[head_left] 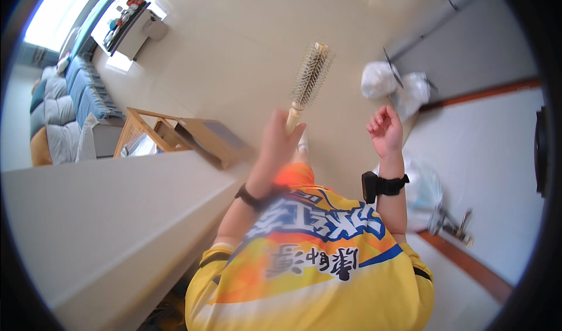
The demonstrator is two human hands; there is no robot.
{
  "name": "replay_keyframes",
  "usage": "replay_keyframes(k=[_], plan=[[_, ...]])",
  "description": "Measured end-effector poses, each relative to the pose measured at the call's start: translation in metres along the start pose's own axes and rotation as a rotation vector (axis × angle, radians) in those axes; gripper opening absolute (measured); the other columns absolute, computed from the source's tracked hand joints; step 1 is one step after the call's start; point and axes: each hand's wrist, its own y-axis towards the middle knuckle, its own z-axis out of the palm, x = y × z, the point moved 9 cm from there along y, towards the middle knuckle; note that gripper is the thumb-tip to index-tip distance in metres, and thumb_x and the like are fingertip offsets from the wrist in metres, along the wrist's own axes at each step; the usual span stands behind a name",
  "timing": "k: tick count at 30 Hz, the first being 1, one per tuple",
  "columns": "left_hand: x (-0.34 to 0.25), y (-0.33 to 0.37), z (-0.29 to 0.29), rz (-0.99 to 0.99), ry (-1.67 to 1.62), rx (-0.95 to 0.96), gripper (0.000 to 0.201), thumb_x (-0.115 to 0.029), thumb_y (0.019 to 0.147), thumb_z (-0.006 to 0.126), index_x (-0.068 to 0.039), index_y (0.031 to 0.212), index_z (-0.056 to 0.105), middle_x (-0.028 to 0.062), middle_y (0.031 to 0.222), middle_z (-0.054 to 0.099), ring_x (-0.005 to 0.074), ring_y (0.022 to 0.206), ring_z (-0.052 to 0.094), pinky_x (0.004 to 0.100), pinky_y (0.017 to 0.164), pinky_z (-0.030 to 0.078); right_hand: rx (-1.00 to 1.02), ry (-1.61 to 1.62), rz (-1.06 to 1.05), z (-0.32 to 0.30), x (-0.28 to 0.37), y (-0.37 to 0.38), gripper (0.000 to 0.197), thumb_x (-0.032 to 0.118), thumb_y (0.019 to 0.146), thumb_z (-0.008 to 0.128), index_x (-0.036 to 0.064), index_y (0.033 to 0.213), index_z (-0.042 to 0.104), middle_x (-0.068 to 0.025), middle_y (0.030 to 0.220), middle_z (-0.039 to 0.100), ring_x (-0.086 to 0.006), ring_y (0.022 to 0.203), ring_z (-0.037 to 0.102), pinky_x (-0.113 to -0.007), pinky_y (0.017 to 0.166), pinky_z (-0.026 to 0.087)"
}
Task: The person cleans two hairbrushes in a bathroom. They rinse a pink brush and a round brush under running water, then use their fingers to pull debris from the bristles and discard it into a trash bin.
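A round hairbrush [312, 76] with a pale handle and thin bristles points up and away from me, over the floor. My left hand [278, 143], slightly blurred, is wrapped round its handle. To the right, my right hand [386, 133] is raised with the palm partly showing and its fingers loosely curled. Nothing shows in that hand, and it is apart from the brush. Dark bands sit on both my wrists.
Beside my left arm runs a white wall [117, 214], with a wooden rack [140, 133] and cardboard [211, 140] beyond it. White plastic bags [379, 80] lie ahead on the right. A door with a metal handle [453, 228] is at my right; a sofa [61, 114] stands far left.
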Motion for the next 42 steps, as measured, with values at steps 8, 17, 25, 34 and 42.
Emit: replay_keyframes(k=[8,17,25,34,42], plan=[[0.017,0.181,-0.084,-0.022,-0.155,-0.255,0.027,-0.024,0.089,0.043,-0.001,0.101,0.049,0.0009,0.066,0.048,0.0085,0.06,0.047,0.0227,0.054,0.038,0.085,-0.122,0.208,0.055,0.01,0.215,0.019,0.029,0.086,0.049,0.0146,0.074,0.052,0.0031,0.058,0.039,-0.0103,0.051,0.038,-0.026,0.05,0.034],[0.111,0.36,-0.201,-0.217,-0.634,-0.491,0.019,-0.018,0.088,0.046,-0.005,0.101,0.043,0.0002,0.069,0.047,0.0063,0.053,0.044,0.0207,0.047,0.037,-0.084,-0.239,0.254,0.14,-0.024,0.442,0.019,0.029,0.086,0.047,0.0151,0.074,0.052,0.0035,0.059,0.04,-0.0107,0.051,0.04,-0.026,0.048,0.037],[0.189,0.38,-0.353,-0.385,-0.554,-0.923,0.017,-0.011,0.085,0.05,-0.005,0.097,0.038,0.0014,0.073,0.049,0.0067,0.049,0.047,0.0198,0.044,0.039,0.326,-0.527,0.555,0.418,-0.202,0.645,0.018,0.026,0.087,0.046,0.0135,0.074,0.049,0.0022,0.06,0.042,-0.0113,0.052,0.039,-0.027,0.05,0.035],[0.331,0.397,-0.488,-0.43,-1.022,-1.312,0.008,-0.006,0.079,0.053,-0.009,0.075,0.047,-0.0001,0.056,0.044,0.0092,0.043,0.044,0.0217,0.038,0.035,0.894,-0.721,0.699,0.733,-0.455,0.631,0.019,0.021,0.087,0.046,0.0074,0.078,0.054,-0.0006,0.063,0.049,-0.0113,0.055,0.048,-0.024,0.049,0.04],[0.417,0.532,-0.704,-0.341,-0.299,-1.113,0.014,-0.014,0.084,0.053,-0.01,0.075,0.042,-0.0013,0.056,0.043,0.0083,0.042,0.045,0.0217,0.038,0.037,0.842,-0.947,0.866,0.82,-0.583,0.684,0.022,0.024,0.089,0.04,0.0076,0.081,0.052,0.0,0.063,0.05,-0.0108,0.055,0.048,-0.024,0.052,0.041]])
